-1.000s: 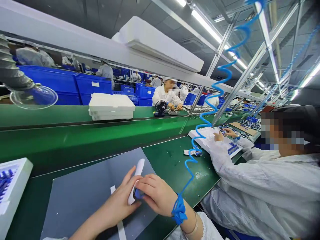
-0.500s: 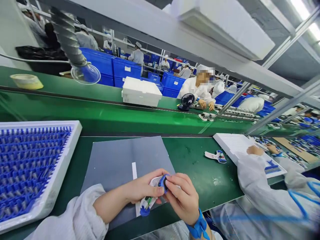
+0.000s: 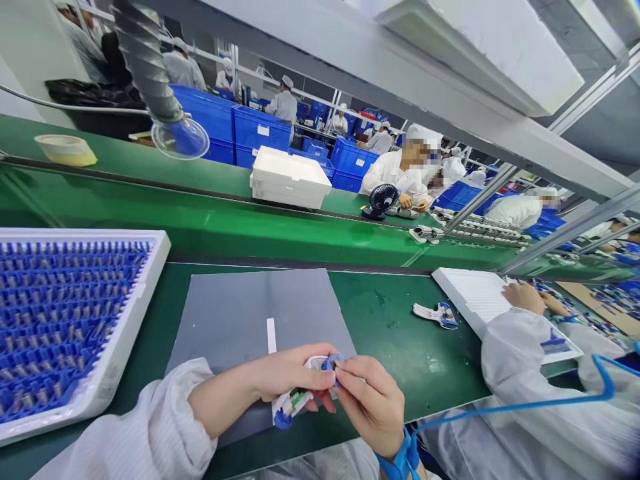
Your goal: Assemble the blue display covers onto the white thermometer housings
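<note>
Over the front edge of the grey mat (image 3: pixel 220 320), my left hand (image 3: pixel 295 370) is closed around a white-and-blue plastic housing (image 3: pixel 286 410), with a green strip and a bit of red inside. Its lower blue end sticks out below my fingers. My right hand (image 3: pixel 373 397), a blue band (image 3: pixel 400 457) at its wrist, pinches the blue upper end of the same housing. Whether a small part is between those fingertips is hidden. A similar white-and-blue housing (image 3: pixel 436 315) lies on the green bench to the right.
At the left stands a white tray (image 3: pixel 150 280) full of blue parts with metal pins. Beyond a green ledge sit a tape roll (image 3: pixel 65 150), a white foam box (image 3: pixel 290 180) and a fan (image 3: pixel 381 200). A co-worker's sleeve (image 3: pixel 520 347) reaches over another white tray (image 3: pixel 465 293) at right.
My right fingertips have shifted on the blue end of the housing, and its dark face shows less. The view has turned slightly. The co-worker's hand at the right tray has moved.
</note>
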Tool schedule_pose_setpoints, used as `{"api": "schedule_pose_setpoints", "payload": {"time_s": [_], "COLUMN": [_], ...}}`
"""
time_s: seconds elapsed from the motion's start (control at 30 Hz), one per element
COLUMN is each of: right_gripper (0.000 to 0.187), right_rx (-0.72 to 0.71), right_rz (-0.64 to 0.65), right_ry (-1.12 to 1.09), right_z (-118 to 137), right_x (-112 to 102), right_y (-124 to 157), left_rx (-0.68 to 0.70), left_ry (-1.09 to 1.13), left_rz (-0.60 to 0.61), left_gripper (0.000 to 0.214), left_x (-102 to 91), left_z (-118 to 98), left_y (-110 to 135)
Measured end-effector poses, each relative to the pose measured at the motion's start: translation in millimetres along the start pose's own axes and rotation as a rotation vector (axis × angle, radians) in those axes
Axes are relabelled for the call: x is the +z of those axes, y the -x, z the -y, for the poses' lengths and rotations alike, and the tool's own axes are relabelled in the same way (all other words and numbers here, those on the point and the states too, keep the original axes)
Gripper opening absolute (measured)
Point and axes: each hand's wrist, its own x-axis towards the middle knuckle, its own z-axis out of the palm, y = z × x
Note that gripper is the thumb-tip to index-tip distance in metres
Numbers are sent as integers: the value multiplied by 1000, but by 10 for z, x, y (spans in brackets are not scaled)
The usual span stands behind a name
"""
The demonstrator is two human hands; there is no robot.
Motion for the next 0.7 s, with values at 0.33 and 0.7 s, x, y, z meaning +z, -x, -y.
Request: {"api": "schedule_pose_setpoints", "payload": {"time_s": [0.33,0.7], "right_gripper": [27,19], "right_rx": [63,63], "right_rz": [7,0], "right_ry": [-73,-88], "right_z": [-47,-31], "right_x": [-33,-26], "right_y": [-4,3], "left_rx": [23,-7], "left_ry": [-79,-49], "left_rz": [-36,-27], "left_gripper": [57,58], "left_x": [-7,12], "left_z": [10,15], "left_y": [5,-3]}}
